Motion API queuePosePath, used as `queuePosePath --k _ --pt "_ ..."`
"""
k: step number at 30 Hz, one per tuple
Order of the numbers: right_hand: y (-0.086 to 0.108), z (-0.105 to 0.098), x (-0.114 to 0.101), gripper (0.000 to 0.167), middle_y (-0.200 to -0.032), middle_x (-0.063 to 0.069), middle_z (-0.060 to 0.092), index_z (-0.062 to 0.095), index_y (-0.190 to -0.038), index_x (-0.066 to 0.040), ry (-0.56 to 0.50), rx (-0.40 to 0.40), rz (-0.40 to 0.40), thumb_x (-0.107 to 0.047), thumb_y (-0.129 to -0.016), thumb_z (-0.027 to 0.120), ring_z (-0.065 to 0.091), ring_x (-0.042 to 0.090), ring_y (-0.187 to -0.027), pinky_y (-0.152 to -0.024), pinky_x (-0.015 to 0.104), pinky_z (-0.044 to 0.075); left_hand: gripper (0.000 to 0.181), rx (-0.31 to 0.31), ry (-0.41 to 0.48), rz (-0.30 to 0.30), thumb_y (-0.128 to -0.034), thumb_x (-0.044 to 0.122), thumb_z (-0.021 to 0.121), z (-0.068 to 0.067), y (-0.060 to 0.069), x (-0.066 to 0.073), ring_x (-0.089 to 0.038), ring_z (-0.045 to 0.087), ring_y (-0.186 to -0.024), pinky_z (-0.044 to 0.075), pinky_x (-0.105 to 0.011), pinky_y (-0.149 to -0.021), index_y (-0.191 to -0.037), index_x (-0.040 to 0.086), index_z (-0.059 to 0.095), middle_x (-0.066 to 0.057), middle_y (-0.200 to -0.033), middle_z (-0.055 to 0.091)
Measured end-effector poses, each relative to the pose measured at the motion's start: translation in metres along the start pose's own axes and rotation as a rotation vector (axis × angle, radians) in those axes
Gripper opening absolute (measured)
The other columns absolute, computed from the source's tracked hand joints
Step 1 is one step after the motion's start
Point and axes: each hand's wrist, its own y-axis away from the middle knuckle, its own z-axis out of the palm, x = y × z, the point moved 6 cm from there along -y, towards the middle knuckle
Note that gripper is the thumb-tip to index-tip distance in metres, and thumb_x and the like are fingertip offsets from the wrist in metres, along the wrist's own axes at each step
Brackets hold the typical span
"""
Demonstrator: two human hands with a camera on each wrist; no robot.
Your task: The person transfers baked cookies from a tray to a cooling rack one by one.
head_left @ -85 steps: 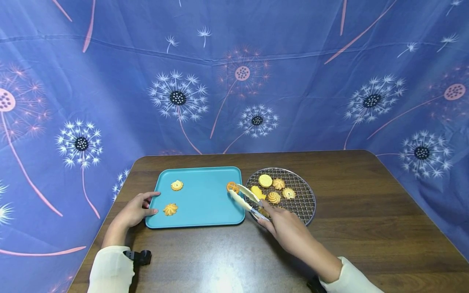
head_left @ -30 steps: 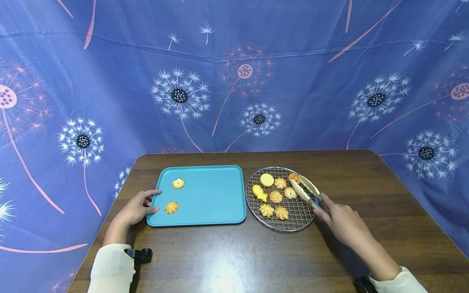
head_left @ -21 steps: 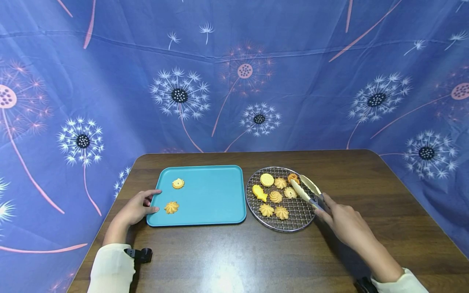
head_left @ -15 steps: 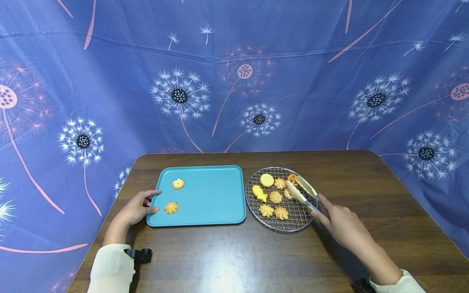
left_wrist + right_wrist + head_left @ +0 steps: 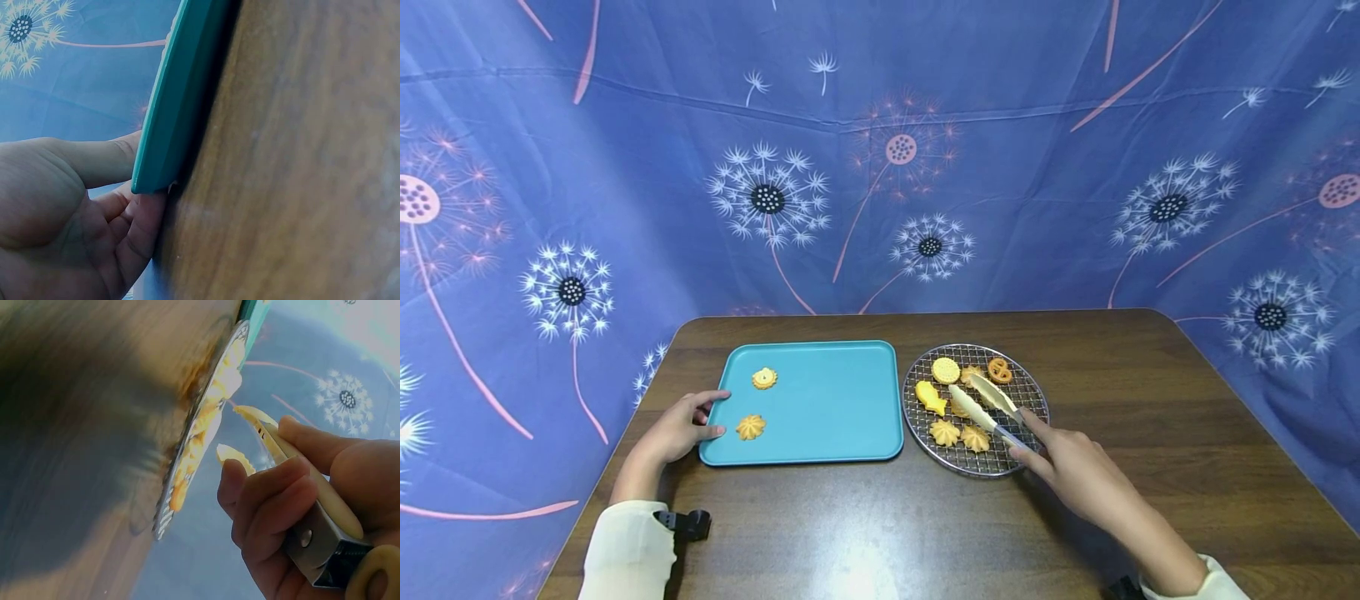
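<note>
My left hand (image 5: pixel 673 429) holds the left edge of a blue-green rectangular tray (image 5: pixel 820 417), thumb and fingers at its rim; the left wrist view shows the tray (image 5: pixel 172 106) edge between them. Two cookies lie on the tray, a round one (image 5: pixel 764 378) and a ridged one (image 5: pixel 750 427). My right hand (image 5: pixel 1075 467) grips a pair of tongs (image 5: pixel 973 410) with cream tips. Its spread tips hover over the round wire rack (image 5: pixel 1026 442), with nothing seen pinched between them. On the rack sit a pretzel (image 5: pixel 999 370), a yellow fish-shaped cookie (image 5: pixel 931 397), a round pale cookie (image 5: pixel 946 370) and several ridged ones, some partly hidden by the tongs.
The tray and rack stand side by side on a brown wooden table (image 5: pixel 1150 400). A blue cloth (image 5: pixel 1030 167) with dandelion prints hangs behind it. A black wrist strap (image 5: pixel 688 523) circles the left forearm.
The tongs carried the pretzel from the tray's right end to the rack's far right and let it go. They then shifted left over the other cookies. The left hand stayed put.
</note>
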Motion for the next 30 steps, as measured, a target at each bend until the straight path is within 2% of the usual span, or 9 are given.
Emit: queuePosePath --k 12,15,18,19,20,22,25,27,30 --pt "-0.008 0.008 -0.037 0.065 -0.123 0.024 0.070 0.053 -0.149 0.000 -0.028 0.009 -0.111 -0.037 -0.098 0.070 0.070 0.041 -0.108 -0.090 0.055 0.055 0.057 0.003 -0.002 -0.002 -0.0915 0.002 0.076 0.000 0.000 0.000 -0.028 0.050 -0.091 0.043 -0.038 -0.073 -0.144 -0.005 0.054 -0.020 -0.108 0.051" --pt "-0.011 0.012 -0.047 0.065 -0.100 0.013 0.075 0.052 -0.150 -0.001 -0.022 -0.023 -0.132 -0.039 -0.099 0.069 0.072 0.030 -0.096 -0.088 0.052 0.056 0.057 -0.001 0.000 -0.007 -0.0921 0.003 0.075 0.000 0.000 0.001 -0.028 0.050 -0.092 0.043 -0.038 -0.074 -0.145 -0.005 0.053 -0.020 -0.109 0.051" --pt "-0.016 0.016 -0.058 0.064 -0.088 0.005 0.071 0.052 -0.150 -0.002 -0.027 -0.052 -0.151 -0.039 -0.099 0.068 0.069 0.022 -0.087 -0.084 0.049 0.056 0.057 -0.003 -0.003 -0.013 -0.0924 0.003 0.075 0.000 0.001 0.000 -0.028 0.051 -0.092 0.043 -0.038 -0.074 -0.145 -0.005 0.053 -0.020 -0.111 0.052" --pt "-0.018 0.018 -0.061 0.064 -0.089 0.004 0.071 0.052 -0.150 -0.003 -0.030 -0.061 -0.156 -0.039 -0.099 0.068 0.068 0.021 -0.088 -0.084 0.049 0.055 0.058 -0.005 -0.004 -0.014 -0.0924 0.003 0.075 0.000 0.001 0.001 -0.029 0.050 -0.092 0.043 -0.039 -0.074 -0.145 -0.005 0.053 -0.020 -0.111 0.052" --pt "-0.019 0.019 -0.064 0.064 -0.097 0.007 0.073 0.053 -0.149 -0.003 -0.032 -0.060 -0.160 -0.039 -0.099 0.068 0.070 0.023 -0.093 -0.086 0.050 0.056 0.058 -0.005 -0.007 -0.013 -0.0923 0.003 0.075 0.000 0.001 0.001 -0.029 0.051 -0.092 0.043 -0.039 -0.074 -0.145 -0.005 0.053 -0.020 -0.110 0.052" --pt "-0.023 0.024 -0.069 0.064 -0.097 0.005 0.073 0.053 -0.150 -0.004 -0.036 -0.081 -0.158 -0.039 -0.099 0.068 0.069 0.020 -0.088 -0.082 0.047 0.056 0.058 -0.005 -0.007 -0.010 -0.0921 0.003 0.075 -0.001 0.001 0.001 -0.029 0.051 -0.092 0.043 -0.039 -0.074 -0.145 -0.005 0.053 -0.020 -0.110 0.052" --pt "-0.029 0.031 -0.076 0.065 -0.084 -0.003 0.067 0.052 -0.151 -0.005 -0.035 -0.114 -0.158 -0.039 -0.099 0.068 0.063 0.013 -0.079 -0.078 0.042 0.054 0.058 -0.008 -0.006 -0.009 -0.0920 0.003 0.075 -0.001 0.001 0.002 -0.029 0.050 -0.092 0.043 -0.039 -0.074 -0.145 -0.005 0.053 -0.020 -0.109 0.052" --pt "-0.032 0.036 -0.081 0.065 -0.073 -0.008 0.056 0.051 -0.152 -0.005 -0.031 -0.133 -0.165 -0.039 -0.099 0.069 0.055 0.008 -0.069 -0.072 0.039 0.052 0.058 -0.009 -0.005 -0.012 -0.0922 0.003 0.075 -0.001 0.001 0.001 -0.028 0.051 -0.091 0.043 -0.038 -0.074 -0.145 -0.005 0.053 -0.020 -0.109 0.052" --pt "-0.036 0.042 -0.090 0.065 -0.084 -0.001 0.067 0.052 -0.151 -0.004 -0.016 -0.123 -0.199 -0.038 -0.098 0.069 0.062 0.013 -0.076 -0.075 0.041 0.055 0.058 -0.010 -0.001 -0.013 -0.0924 0.003 0.075 0.000 0.001 0.001 -0.028 0.051 -0.092 0.043 -0.038 -0.074 -0.145 -0.005 0.053 -0.020 -0.109 0.052"
